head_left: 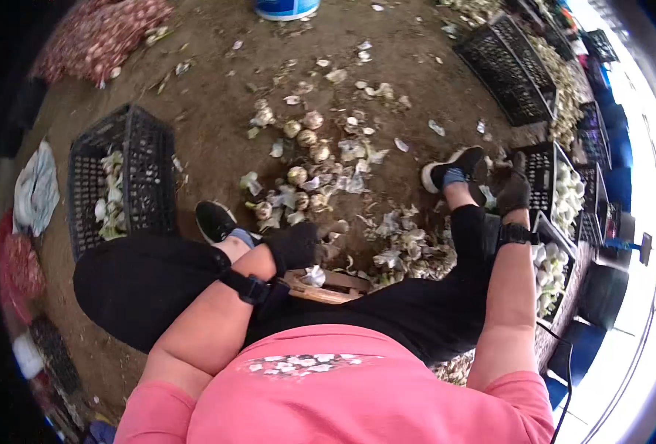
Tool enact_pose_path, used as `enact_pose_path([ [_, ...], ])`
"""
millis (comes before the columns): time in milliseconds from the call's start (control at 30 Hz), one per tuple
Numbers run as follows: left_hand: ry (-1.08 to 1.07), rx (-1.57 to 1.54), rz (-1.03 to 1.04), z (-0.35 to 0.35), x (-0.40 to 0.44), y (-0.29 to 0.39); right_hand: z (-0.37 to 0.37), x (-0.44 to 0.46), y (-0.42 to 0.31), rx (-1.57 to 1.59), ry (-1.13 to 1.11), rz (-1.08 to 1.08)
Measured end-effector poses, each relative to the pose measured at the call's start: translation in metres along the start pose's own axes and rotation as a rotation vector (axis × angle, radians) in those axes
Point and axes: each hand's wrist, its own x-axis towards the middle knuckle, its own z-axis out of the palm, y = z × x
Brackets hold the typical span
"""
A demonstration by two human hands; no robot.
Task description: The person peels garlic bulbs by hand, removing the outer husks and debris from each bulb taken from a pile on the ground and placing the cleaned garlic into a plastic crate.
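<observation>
My left hand (292, 246), in a dark glove, is low between my knees with its fingers curled. Whatever lies in the fingers is too unclear to make out. Just below it a white bulb (314, 276) rests by a wooden piece (328, 287). My right hand (514, 192), also gloved, is beside a black crate (539, 174) holding white bulbs (567, 194); its fingers are dark and hard to read. On the ground ahead of my left hand lie several round, garlic-like bulbs (307, 138) among papery skins (354, 152).
At left stands a black crate (147, 170) with some white bulbs inside. A net sack of reddish bulbs (102, 37) lies at the upper left, and a blue-and-white bucket (286, 7) at the top. Another crate (505, 70) tilts at the upper right. Peelings (409, 248) are heaped between my feet.
</observation>
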Motion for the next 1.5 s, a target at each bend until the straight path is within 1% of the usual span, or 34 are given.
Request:
enact_pose_path([
  [33, -0.048, 0.046, 0.069, -0.012, -0.003, 0.011, -0.006, 0.023, 0.044, 0.004, -0.019, 0.042],
  [67, -0.099, 0.090, 0.153, -0.036, -0.002, 0.038, -0.003, 0.041, 0.095, -0.437, -0.054, -0.092],
  [100, -0.167, -0.002, -0.145, -0.068, -0.001, 0.078, 0.007, 0.051, 0.146, -0.876, -0.089, -0.239],
  [133, -0.161, -0.011, -0.158, -0.064, -0.005, 0.071, 0.025, 0.055, 0.188, -1.314, -0.125, -0.398],
  [200, 0.171, -0.101, -0.158, -0.050, -0.013, 0.054, 0.099, 0.044, 0.250, -1.472, -0.186, -0.337],
  [267, 0.204, -0.119, -0.175, -0.057, -0.014, 0.050, 0.174, 0.038, 0.278, -1.550, -0.154, -0.519],
  [333, 0.104, -0.383, -0.401, -0.077, -0.015, 0.059, 0.190, 0.063, 0.305, -1.628, -0.031, -0.321],
  [367, 0.214, -0.475, -0.327, -0.067, -0.016, 0.048, 0.185, 0.077, 0.324, -1.767, 0.032, -0.169],
  [400, 0.228, -0.483, -0.335, -0.071, -0.015, 0.051, 0.163, 0.089, 0.350, -1.652, -0.042, -0.488],
  [467, 0.317, -0.678, -0.532, -0.086, -0.012, 0.061, 0.176, 0.100, 0.343, -1.948, -0.236, -0.203],
  [500, 0.397, -0.595, -0.487, -0.086, -0.013, 0.056, 0.183, 0.099, 0.337, -1.951, -0.274, -0.371],
  [533, 0.407, -0.595, -0.481, -0.085, -0.013, 0.050, 0.184, 0.102, 0.327, -2.129, -0.545, -0.384],
  [600, 0.688, -0.530, -0.492, -0.076, -0.010, 0.040, 0.211, 0.068, 0.304, -1.599, -0.349, -0.204],
  [633, 0.794, -0.436, -0.407, -0.067, -0.007, 0.031, 0.232, 0.049, 0.288, -1.649, -0.391, -0.229],
  [667, 0.822, -0.363, -0.334, -0.068, -0.003, 0.031, 0.251, 0.027, 0.272, -1.536, -0.477, -0.221],
  [733, 0.755, -0.500, -0.238, -0.065, 0.001, 0.032, 0.256, 0.004, 0.263, -1.427, -0.575, -0.180],
  [767, 0.751, -0.491, -0.223, -0.062, 0.004, 0.030, 0.270, -0.011, 0.252, -1.426, -0.566, -0.198],
  [833, 0.722, -0.772, -0.042, -0.060, 0.007, 0.030, 0.294, -0.037, 0.231, -1.432, -0.593, -0.162],
  [867, 0.713, -0.756, -0.027, -0.077, 0.003, 0.046, 0.294, -0.043, 0.227, -1.427, -0.583, -0.185],
  [933, 0.537, -0.951, -0.195, -0.106, -0.005, 0.077, 0.291, -0.049, 0.217, -0.327, -0.165, 0.028],
  [967, 0.514, -1.122, -0.212, -0.107, -0.009, 0.079, 0.287, -0.051, 0.214, -0.227, -0.015, -0.087],
  [1000, 0.554, -1.148, -0.261, -0.103, -0.011, 0.085, 0.274, -0.050, 0.209, -0.257, -0.045, -0.104],
  [1067, 0.507, -1.537, -0.181, -0.104, -0.010, 0.100, 0.293, -0.081, 0.211, -0.346, -0.075, -0.040],
  [1100, 0.499, -1.531, -0.171, -0.107, -0.012, 0.105, 0.278, -0.089, 0.219, -0.475, -0.308, 0.047],
  [1133, 0.410, -1.549, -0.110, -0.113, -0.017, 0.114, 0.278, -0.099, 0.223, -0.599, -0.444, 0.096],
  [1200, 0.315, -1.564, -0.046, -0.115, -0.017, 0.116, 0.274, -0.115, 0.236, -0.738, -0.241, -0.014],
  [1233, 0.404, -1.114, -0.141, -0.113, -0.015, 0.109, 0.266, -0.112, 0.238, -0.739, -0.241, -0.016],
  [1267, 0.475, -0.659, -0.226, -0.113, -0.016, 0.110, 0.258, -0.107, 0.240, -0.898, -0.248, -0.115],
  [1300, 0.542, -0.700, -0.198, -0.109, -0.018, 0.111, 0.249, -0.104, 0.242, -1.055, -0.254, -0.211],
  [1333, 0.541, -0.702, -0.205, -0.111, -0.020, 0.114, 0.260, -0.111, 0.234, -1.053, -0.253, -0.204],
  [1400, 0.608, -0.663, -0.232, -0.118, -0.019, 0.115, 0.294, -0.126, 0.212, -1.508, -0.348, -0.532],
  [1433, 0.705, -0.620, -0.075, -0.115, -0.013, 0.117, 0.292, -0.121, 0.216, -1.504, -0.406, -0.771],
  [1467, 0.704, -0.623, -0.077, -0.116, -0.015, 0.114, 0.290, -0.121, 0.218, -1.506, -0.406, -0.768],
  [1500, 0.622, -0.664, -0.164, -0.117, -0.019, 0.111, 0.289, -0.120, 0.219, -1.501, -0.418, -0.751],
])
